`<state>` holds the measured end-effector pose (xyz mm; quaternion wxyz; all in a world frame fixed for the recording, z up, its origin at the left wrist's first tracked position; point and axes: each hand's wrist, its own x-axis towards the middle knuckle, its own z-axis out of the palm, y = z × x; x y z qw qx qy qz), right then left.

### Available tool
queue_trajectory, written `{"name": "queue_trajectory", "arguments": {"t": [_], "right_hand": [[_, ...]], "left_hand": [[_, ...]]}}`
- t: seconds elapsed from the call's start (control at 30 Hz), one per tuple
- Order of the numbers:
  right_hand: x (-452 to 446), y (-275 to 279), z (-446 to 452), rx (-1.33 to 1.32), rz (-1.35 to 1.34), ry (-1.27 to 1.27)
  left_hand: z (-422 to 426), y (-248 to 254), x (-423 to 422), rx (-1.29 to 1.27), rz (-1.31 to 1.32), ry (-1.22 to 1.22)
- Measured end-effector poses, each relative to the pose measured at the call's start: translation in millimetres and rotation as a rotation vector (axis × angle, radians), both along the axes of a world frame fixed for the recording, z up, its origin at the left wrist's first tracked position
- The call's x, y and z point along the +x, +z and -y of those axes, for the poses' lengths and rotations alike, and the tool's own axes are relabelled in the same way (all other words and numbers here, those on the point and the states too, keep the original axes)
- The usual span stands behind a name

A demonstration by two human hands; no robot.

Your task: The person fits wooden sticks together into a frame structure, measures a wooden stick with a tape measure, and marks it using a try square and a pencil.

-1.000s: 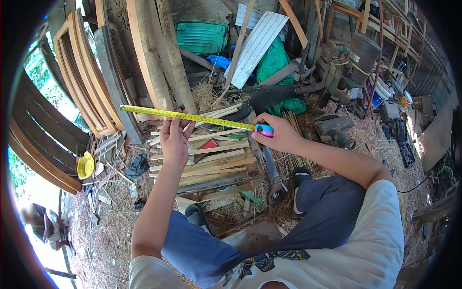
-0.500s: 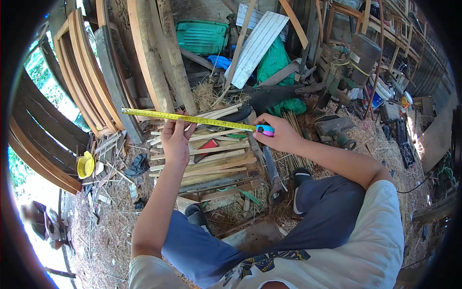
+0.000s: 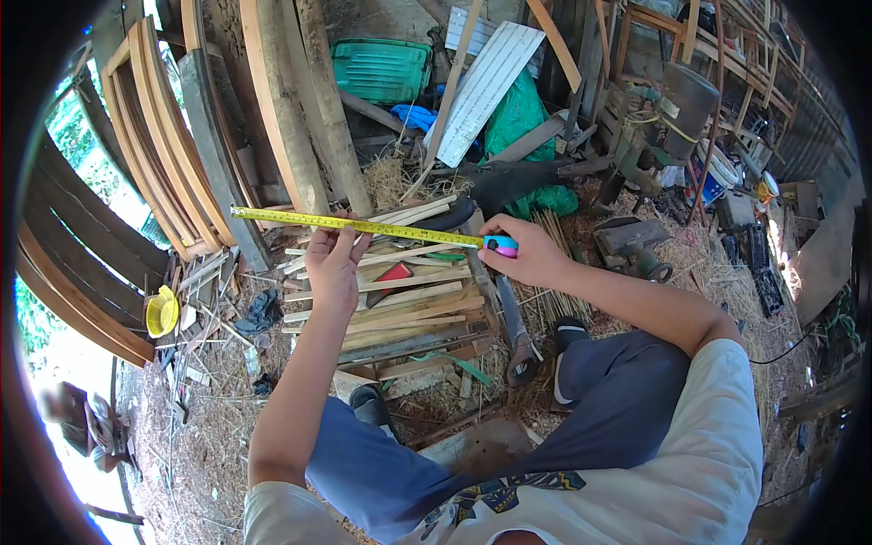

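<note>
A tape measure with a yellow blade is stretched out in front of me, over a stack of thin wooden strips. Its blue and pink case sits in my right hand, fingers closed round it. My left hand pinches the blade from below, partway along, and the blade's free end sticks out past it to the left. Beneath the blade, a tool with a red part lies among the strips. Beside the stack rests a long metal tool.
Wooden planks lean at the back left. A green crate and a white corrugated sheet stand behind the stack. A yellow bowl lies at left, with a person beyond. Machinery occupies the back right.
The free end of the blade has dipped very slightly. Both hands keep nearly the same place and grip.
</note>
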<state>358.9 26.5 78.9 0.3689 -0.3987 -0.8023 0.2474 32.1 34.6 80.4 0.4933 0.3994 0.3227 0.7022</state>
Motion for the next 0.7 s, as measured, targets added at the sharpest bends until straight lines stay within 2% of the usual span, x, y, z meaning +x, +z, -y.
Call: {"name": "queue_trajectory", "arguments": {"t": [0.7], "right_hand": [[0.2, -0.9, 0.6, -0.039, 0.021, -0.026]], "left_hand": [[2.2, 1.8, 4.3, -0.052, -0.014, 0.038]]}}
